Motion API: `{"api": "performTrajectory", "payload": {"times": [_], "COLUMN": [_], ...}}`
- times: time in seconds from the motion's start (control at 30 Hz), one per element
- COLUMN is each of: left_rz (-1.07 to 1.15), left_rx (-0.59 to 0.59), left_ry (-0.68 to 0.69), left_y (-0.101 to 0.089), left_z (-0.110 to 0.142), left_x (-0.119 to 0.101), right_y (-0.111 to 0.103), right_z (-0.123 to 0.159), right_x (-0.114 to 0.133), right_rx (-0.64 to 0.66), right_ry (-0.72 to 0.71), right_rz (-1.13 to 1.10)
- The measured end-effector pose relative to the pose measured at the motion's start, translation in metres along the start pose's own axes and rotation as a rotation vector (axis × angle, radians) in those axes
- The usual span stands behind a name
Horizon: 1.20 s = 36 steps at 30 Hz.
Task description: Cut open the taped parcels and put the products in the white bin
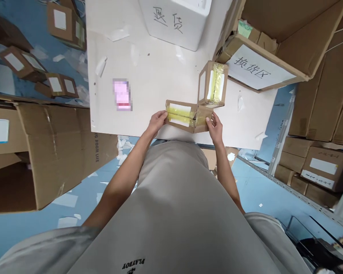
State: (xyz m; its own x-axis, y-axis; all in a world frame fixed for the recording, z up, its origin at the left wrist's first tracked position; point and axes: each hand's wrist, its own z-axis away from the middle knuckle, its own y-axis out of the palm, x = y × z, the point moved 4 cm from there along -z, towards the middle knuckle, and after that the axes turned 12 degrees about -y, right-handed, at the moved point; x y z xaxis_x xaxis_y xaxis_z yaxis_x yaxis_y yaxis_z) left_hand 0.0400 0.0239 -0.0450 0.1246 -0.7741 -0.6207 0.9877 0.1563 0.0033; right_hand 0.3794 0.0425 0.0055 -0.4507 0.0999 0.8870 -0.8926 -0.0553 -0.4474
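Observation:
Between my two hands is a small brown cardboard box bound with yellow tape, with white labels showing under the tape. My left hand grips its left end, thumb and fingers closed on the edge. At the right end, my right hand pinches the box's side. Just behind it stands a second taped cardboard box, upright and close to the held one; whether they touch I cannot tell. Both are at the front part of the white table.
A white foam bin with handwriting stands at the back. Right of it is a large open carton holding smaller boxes. A blurred pink item lies on the left. Another big carton stands left of the table; shelved boxes are right.

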Motion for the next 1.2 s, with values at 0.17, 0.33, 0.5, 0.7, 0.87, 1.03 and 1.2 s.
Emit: {"api": "performTrajectory", "payload": {"times": [0.17,0.33,0.5,0.7,0.87,1.03,1.2], "left_rz": [-0.091,-0.264,-0.392,-0.476,-0.542,-0.539,-0.525], "left_rx": [-0.140,-0.182,-0.336,-0.389,-0.360,-0.323,-0.323], "left_ry": [0.149,0.188,0.243,0.265,0.268,0.291,0.283], "left_y": [-0.047,-0.047,-0.043,-0.043,-0.032,-0.030,-0.030], "left_z": [0.017,0.033,0.046,0.051,0.055,0.050,0.045], "left_x": [-0.013,-0.017,-0.019,-0.022,-0.027,-0.034,-0.035], "right_y": [0.060,0.073,0.054,0.057,0.064,0.068,0.069], "right_z": [-0.002,0.008,0.024,0.018,0.002,-0.011,-0.010], "right_x": [-0.020,-0.006,0.029,0.054,0.057,0.059,0.063], "right_rx": [0.131,0.052,0.022,0.316,0.420,0.567,0.620], "right_ry": [0.160,0.128,0.008,-0.201,-0.225,-0.248,-0.272], "right_rz": [-0.094,0.017,0.163,0.428,0.645,0.739,0.768]}}
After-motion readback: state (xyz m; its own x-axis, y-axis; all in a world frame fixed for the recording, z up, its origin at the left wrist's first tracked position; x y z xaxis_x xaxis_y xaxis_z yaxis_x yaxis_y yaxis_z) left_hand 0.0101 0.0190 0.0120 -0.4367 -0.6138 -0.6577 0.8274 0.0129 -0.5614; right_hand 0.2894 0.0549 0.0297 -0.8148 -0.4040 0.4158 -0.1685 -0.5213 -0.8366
